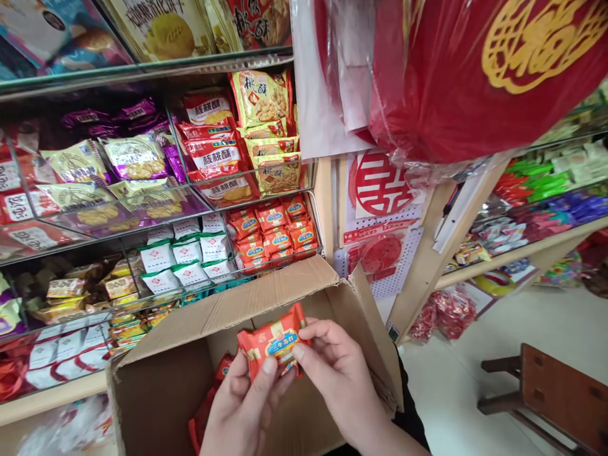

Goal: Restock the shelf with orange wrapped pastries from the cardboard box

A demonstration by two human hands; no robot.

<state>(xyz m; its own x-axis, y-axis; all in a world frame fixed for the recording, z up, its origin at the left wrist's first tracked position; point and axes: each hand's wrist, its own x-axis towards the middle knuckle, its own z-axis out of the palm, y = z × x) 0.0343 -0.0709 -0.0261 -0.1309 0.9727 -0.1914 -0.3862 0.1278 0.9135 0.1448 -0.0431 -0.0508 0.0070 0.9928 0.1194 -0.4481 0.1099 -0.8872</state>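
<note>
Between my two hands is an orange-red snack packet (273,342) with a blue and gold label facing up. My left hand (242,405) pinches its lower left side, thumb on the front. On the right end, the thumb and fingers of my right hand (335,367) are closed on it too. Both hands are over an open cardboard box (156,380). Inside the box, partly hidden by my left hand, lie more red packets (202,411). Similar orange-red packets (275,231) stand stacked in a shelf compartment just behind the box.
Shelves with clear dividers hold white-and-green packets (187,253), red packets (213,155) and yellow packets (263,101). A red bag with gold print (475,82) hangs at upper right. A brown wooden stool (565,399) stands on the floor at right.
</note>
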